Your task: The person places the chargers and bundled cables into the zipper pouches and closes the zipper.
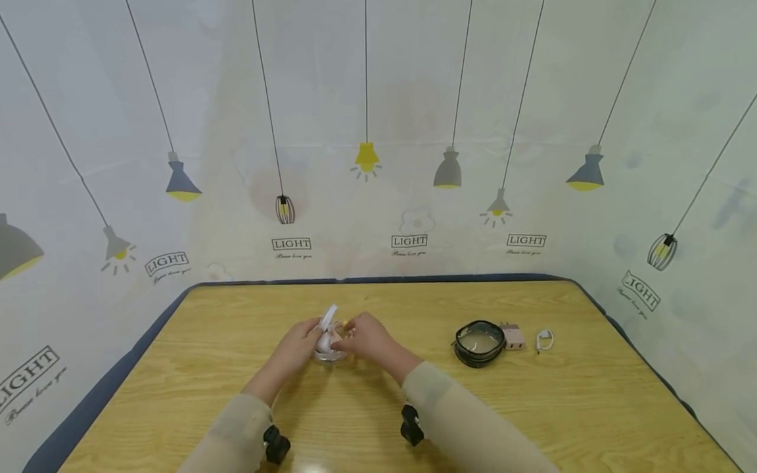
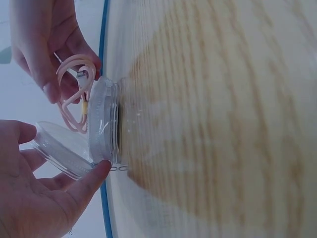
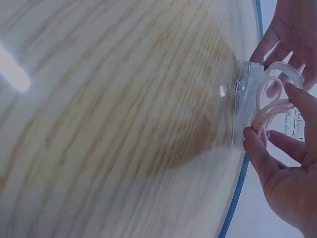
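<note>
A small round clear case stands on the table with its transparent lid (image 2: 64,151) hinged up from its base (image 2: 103,119). My left hand (image 1: 296,345) grips the case from the left, thumb at the base's edge and fingers behind the raised lid. From the other side, my right hand (image 1: 372,338) pinches a coiled pale pink cable (image 3: 272,111) between thumb and fingers. The coil sits right at the open mouth of the base. A metal connector (image 2: 81,77) and a yellow band (image 2: 84,108) show on the cable.
To the right on the wooden table (image 1: 367,420) lies a black-edged round see-through pouch (image 1: 480,360). Beside it are a pink plug adapter (image 1: 513,336) and a short coiled white cable (image 1: 545,340). A curtain printed with lamps (image 1: 408,197) rises behind the table's far edge.
</note>
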`<state>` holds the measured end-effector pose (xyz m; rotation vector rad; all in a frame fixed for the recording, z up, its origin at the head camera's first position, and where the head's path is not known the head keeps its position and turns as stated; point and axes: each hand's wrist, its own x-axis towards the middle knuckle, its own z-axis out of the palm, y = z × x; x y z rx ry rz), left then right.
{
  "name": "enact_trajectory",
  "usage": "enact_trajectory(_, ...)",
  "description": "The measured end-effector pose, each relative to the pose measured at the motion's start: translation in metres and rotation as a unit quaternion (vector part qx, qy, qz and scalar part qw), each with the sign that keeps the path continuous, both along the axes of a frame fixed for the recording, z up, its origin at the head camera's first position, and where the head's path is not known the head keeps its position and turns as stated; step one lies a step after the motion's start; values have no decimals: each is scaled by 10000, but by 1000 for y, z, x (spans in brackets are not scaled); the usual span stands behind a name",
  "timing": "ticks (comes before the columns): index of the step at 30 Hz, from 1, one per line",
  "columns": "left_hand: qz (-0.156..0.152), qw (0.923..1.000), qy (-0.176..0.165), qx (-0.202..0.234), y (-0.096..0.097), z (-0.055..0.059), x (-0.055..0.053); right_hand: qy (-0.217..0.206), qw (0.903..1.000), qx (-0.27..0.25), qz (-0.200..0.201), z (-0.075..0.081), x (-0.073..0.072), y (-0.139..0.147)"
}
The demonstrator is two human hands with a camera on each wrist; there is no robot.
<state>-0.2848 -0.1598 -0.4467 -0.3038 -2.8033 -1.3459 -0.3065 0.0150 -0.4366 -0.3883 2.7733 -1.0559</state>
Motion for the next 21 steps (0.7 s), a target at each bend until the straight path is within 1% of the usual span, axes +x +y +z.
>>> enact_trajectory(3, 5, 10000, -9, -10, 0, 0, 0, -57, 9999, -28, 150, 0, 0, 3)
enact_trajectory(6, 16, 10000, -89, -39, 0, 0, 0, -24, 9997, -24, 221, 2, 2, 5)
enact_trajectory(12, 52, 9995, -308, 16, 0, 1, 1, -88, 9997, -165, 136, 5, 2, 11)
enact_trajectory(16, 34, 9998, -202, -18, 0, 2, 1, -133, 9996, -266, 23, 6, -1, 14)
enact_trajectory(21, -35, 10000, 26, 44, 1, 2, 1, -165, 9990, -415, -64, 6, -4, 16)
